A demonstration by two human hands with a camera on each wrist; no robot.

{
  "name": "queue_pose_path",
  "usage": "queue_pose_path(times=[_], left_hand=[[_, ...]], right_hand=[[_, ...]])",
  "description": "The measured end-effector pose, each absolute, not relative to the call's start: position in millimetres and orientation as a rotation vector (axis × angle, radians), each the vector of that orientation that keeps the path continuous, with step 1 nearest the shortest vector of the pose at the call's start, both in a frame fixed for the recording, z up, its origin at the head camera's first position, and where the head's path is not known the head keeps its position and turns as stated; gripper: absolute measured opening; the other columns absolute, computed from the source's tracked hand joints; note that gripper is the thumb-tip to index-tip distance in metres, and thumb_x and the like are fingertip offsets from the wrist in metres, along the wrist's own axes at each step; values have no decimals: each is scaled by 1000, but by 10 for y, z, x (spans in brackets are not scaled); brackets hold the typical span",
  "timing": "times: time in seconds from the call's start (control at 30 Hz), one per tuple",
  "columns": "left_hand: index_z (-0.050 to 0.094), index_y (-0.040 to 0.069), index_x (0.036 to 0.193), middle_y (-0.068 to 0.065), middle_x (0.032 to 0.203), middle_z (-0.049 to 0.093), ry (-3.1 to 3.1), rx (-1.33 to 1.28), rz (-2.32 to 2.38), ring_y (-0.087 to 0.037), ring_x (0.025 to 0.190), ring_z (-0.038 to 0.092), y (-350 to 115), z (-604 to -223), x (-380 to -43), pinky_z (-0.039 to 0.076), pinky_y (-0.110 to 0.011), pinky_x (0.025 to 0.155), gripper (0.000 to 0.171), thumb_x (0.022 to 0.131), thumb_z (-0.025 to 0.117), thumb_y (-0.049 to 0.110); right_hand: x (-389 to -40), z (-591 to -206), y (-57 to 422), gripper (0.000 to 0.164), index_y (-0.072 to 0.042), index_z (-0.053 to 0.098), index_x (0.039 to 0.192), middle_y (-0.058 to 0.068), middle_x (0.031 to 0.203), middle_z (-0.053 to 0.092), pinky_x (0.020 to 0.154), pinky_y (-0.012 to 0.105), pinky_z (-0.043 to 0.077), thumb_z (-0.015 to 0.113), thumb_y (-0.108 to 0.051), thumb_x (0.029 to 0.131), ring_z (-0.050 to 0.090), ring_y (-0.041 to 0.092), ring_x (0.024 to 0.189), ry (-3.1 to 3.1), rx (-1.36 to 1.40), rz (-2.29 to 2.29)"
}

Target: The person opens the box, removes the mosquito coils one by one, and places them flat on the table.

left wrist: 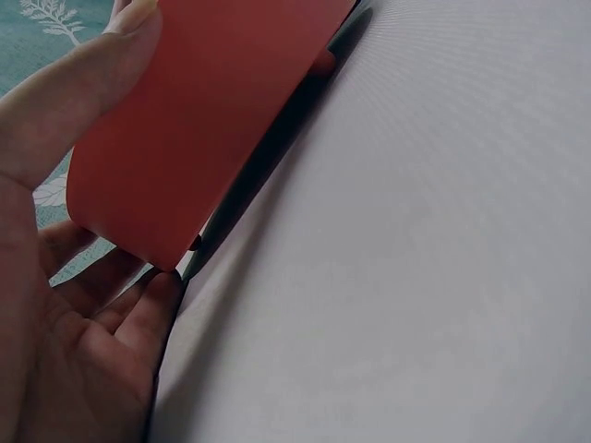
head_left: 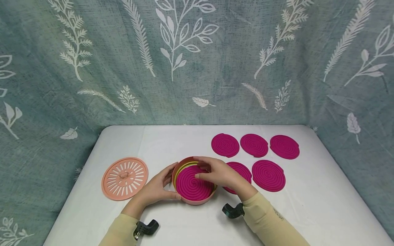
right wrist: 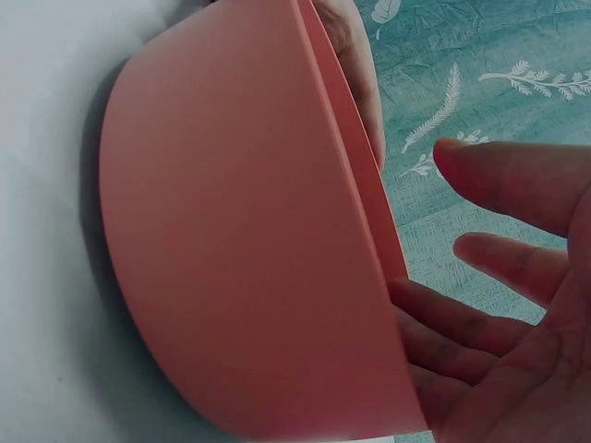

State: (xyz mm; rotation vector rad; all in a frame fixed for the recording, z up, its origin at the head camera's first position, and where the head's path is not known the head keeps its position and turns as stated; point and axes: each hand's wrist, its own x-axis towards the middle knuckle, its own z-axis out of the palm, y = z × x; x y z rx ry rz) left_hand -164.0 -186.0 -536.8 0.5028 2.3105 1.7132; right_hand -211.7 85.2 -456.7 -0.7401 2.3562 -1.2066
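One coil (head_left: 192, 186) is in the bowl (head_left: 195, 203), five remain toward the bench's (head_left: 172, 140) far-right corner, lid (head_left: 124, 175) off; left hand (head_left: 157, 188) grips bowl, right hand (head_left: 220, 172) spreads fingers.

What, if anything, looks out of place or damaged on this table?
The magenta coil in the pink container looks slightly askew: it sits off-centre, leaving more yellow edge visible at the back left. I see no spill or damage.

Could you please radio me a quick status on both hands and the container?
Left hand gripping pink container; right hand at its rim. Magenta spiral disc inside. Slotted lid set aside; nothing visibly blocking.
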Motion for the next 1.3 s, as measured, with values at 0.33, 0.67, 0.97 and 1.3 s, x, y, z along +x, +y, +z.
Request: queue_pose_path(times=[0.33,0.67,0.97,1.3], left_hand=[[28,30,155,5,155,35,2311,495,1704,-14,142,33,-1865,-5384,-1642,33,-25,114,111,66,94,32],[28,31,155,7,154,35,2319,478,1694,-11,141,34,-1863,-5379,-1636,33,-22,113,113,64,95,35],[28,30,155,5,154,36,2313,498,1705,-13,142,33,-1868,-5388,-1639,32,-24,114,112,66,94,33],[29,32,155,10,153,37,2329,464,1693,-8,140,34,-1856,-5351,-1634,33,-21,112,114,63,95,36]], right_hand=[[-2178,-4602,792,62,-15,50,145,8,129,61,99,41,53,75,-27,90,58,22,118,2379,-778,-1203],[-2172,-4631,816,56,-21,56,141,11,126,61,94,39,56,76,-27,89,61,24,113,2380,-680,-1368],[-2209,-4660,828,59,-16,54,142,9,133,59,95,34,56,76,-29,89,58,22,118,2255,-618,-1453],[-2224,-4644,820,55,-21,57,139,12,132,59,91,33,57,77,-25,88,63,21,111,2190,-602,-1486]])
